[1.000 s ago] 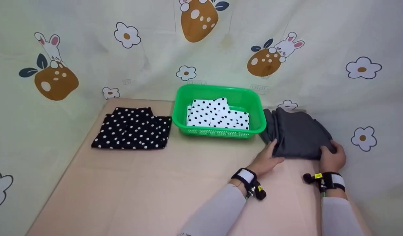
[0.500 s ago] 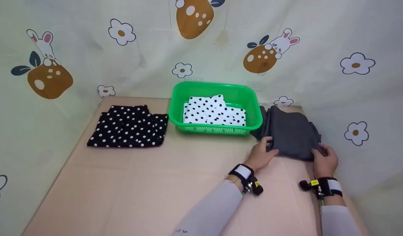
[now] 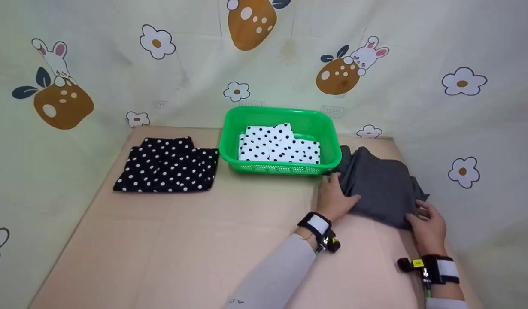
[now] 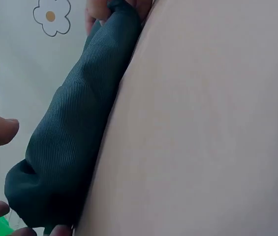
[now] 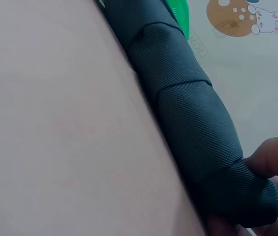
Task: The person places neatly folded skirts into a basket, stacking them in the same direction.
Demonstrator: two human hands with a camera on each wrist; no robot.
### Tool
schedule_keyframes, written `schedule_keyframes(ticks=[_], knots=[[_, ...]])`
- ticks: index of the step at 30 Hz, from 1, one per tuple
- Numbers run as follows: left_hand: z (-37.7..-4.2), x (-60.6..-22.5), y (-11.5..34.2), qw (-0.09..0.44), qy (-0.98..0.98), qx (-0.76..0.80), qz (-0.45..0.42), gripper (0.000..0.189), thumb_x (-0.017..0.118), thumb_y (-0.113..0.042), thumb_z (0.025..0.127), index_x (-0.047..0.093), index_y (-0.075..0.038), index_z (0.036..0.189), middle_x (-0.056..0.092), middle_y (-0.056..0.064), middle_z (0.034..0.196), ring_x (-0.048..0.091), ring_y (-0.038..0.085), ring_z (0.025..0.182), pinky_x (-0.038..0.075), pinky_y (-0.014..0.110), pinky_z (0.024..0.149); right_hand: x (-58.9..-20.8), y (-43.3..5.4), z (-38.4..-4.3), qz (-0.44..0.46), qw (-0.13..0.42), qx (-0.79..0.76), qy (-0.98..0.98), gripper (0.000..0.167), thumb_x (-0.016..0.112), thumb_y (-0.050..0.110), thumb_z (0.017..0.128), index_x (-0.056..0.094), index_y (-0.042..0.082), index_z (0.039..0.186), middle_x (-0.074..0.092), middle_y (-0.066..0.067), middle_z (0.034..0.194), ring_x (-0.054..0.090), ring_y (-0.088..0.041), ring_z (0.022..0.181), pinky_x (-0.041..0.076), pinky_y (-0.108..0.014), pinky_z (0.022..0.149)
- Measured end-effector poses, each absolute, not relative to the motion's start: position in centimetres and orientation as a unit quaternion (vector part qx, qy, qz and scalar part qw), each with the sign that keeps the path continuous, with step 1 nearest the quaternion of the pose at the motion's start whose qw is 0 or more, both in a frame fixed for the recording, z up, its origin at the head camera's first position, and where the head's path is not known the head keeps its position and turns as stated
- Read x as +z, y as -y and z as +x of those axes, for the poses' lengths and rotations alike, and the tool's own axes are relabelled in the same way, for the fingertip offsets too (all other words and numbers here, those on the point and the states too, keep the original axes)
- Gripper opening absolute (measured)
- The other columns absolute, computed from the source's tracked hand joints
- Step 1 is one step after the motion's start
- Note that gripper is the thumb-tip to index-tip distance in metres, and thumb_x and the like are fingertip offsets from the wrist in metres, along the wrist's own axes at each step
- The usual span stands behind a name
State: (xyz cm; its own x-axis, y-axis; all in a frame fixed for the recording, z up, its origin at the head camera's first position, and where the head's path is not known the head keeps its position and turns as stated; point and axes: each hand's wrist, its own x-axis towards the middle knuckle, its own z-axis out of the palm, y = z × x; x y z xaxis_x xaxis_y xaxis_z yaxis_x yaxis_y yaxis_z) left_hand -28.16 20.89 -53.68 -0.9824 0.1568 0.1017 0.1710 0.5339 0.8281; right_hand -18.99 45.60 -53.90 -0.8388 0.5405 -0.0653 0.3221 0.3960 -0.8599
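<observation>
Crosswise between the two hands lies the folded dark grey cloth [image 3: 380,186], its near folded edge running from the left hand [image 3: 335,201] to the right hand [image 3: 429,229], slanted so that the right end comes closer to the person. Each hand is nearest its own end, so the next move probably hinges on how squarely both meet that edge. The cloth rests towards the far right corner of the desk [image 3: 204,249], by the right edge, its left side close against the green basket [image 3: 281,169]; whether they touch cannot be told. At the right end the fingers pinch the fold, thumb pressed on top, the others curled beneath. At the left end the fingers are spread wide, thumb standing clear of the cloth, fingertips against or under its side; which of these is unclear. From the left fingers, then, the cloth lies to the right; from the right fingers, its bulk lies to the left and farther away from the person.
</observation>
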Motion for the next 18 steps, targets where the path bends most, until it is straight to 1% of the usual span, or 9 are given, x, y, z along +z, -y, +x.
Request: schedule_keyframes(ticks=[2,4,6,7,8,10,13,15,18], knots=[[-28.0,-53.5,-21.0,-0.006,0.892,-0.433,-0.126,0.077,0.084,-0.047,0.089,0.053,-0.016,0.153,0.058,0.007,0.147,0.058,0.019,0.134,0.05,0.03,0.113,-53.8,-45.6,-18.4,-0.254,0.102,0.473,0.838,0.059,0.066,0.012,0.102,0.048,0.012,0.159,0.055,-0.012,0.144,0.057,-0.011,0.11,0.052,-0.007,0.077],[-28.0,-53.3,-20.8,-0.013,0.905,-0.394,-0.161,0.065,0.082,-0.046,0.091,0.063,-0.015,0.145,0.065,0.003,0.14,0.062,0.016,0.129,0.051,0.027,0.11,-53.7,-45.6,-18.0,-0.247,0.093,0.465,0.845,0.06,0.066,0.011,0.102,0.048,0.01,0.159,0.054,-0.016,0.146,0.057,-0.016,0.113,0.051,-0.007,0.076],[-28.0,-53.0,-20.5,-0.02,0.912,-0.365,-0.187,0.047,0.083,-0.046,0.09,0.076,-0.015,0.125,0.074,-0.002,0.121,0.068,0.011,0.112,0.053,0.022,0.099,-53.5,-45.4,-17.6,-0.243,0.079,0.465,0.848,0.059,0.065,0.01,0.102,0.049,0.009,0.158,0.053,-0.017,0.147,0.057,-0.018,0.113,0.052,-0.009,0.076],[-27.9,-52.8,-20.3,-0.021,0.917,-0.347,-0.199,0.034,0.084,-0.045,0.09,0.08,-0.016,0.106,0.075,-0.006,0.102,0.067,0.008,0.098,0.052,0.018,0.088,-53.4,-45.4,-17.4,-0.241,0.072,0.468,0.847,0.058,0.066,0.011,0.102,0.05,0.009,0.157,0.053,-0.017,0.145,0.057,-0.018,0.113,0.052,-0.01,0.076],[-27.9,-52.7,-20.2,-0.018,0.92,-0.328,-0.211,0.027,0.085,-0.044,0.088,0.078,-0.018,0.088,0.072,-0.01,0.085,0.065,0.007,0.088,0.05,0.017,0.08,-53.3,-45.2,-17.2,-0.237,0.066,0.474,0.846,0.056,0.066,0.013,0.103,0.05,0.008,0.156,0.054,-0.016,0.142,0.057,-0.017,0.11,0.053,-0.012,0.075],[-27.7,-52.4,-20.0,-0.008,0.931,-0.281,-0.233,0.034,0.087,-0.043,0.084,0.07,-0.018,0.069,0.067,-0.01,0.072,0.061,0.008,0.078,0.048,0.018,0.071,-53.1,-45.0,-16.7,-0.23,0.052,0.484,0.843,0.052,0.068,0.017,0.103,0.054,0.006,0.152,0.054,-0.013,0.134,0.057,-0.016,0.103,0.055,-0.016,0.074],[-27.0,-51.8,-19.7,0.008,0.945,-0.186,-0.268,0.032,0.089,-0.039,0.081,0.07,-0.017,0.068,0.069,-0.007,0.072,0.064,0.01,0.076,0.051,0.021,0.067,-52.7,-44.7,-16.0,-0.209,0.023,0.463,0.861,0.043,0.073,0.025,0.102,0.061,0.003,0.137,0.056,-0.008,0.118,0.055,-0.016,0.093,0.054,-0.022,0.071],[-26.4,-51.4,-19.4,0.007,0.948,-0.14,-0.287,0.027,0.09,-0.038,0.08,0.08,-0.013,0.085,0.078,0.0,0.092,0.071,0.014,0.086,0.059,0.027,0.07,-52.5,-44.7,-15.6,-0.181,-0.001,0.421,0.889,0.037,0.076,0.026,0.1,0.064,0.001,0.125,0.059,-0.007,0.106,0.054,-0.017,0.087,0.05,-0.024,0.067],[-25.8,-50.8,-18.0,-0.023,0.943,-0.108,-0.315,0.034,0.092,-0.035,0.077,0.082,-0.01,0.098,0.079,0.003,0.1,0.073,0.015,0.089,0.062,0.028,0.069,-52.4,-44.2,-15.5,-0.122,-0.03,0.357,0.926,0.03,0.081,0.025,0.095,0.066,0.003,0.108,0.062,-0.004,0.09,0.054,-0.017,0.081,0.043,-0.025,0.065]])
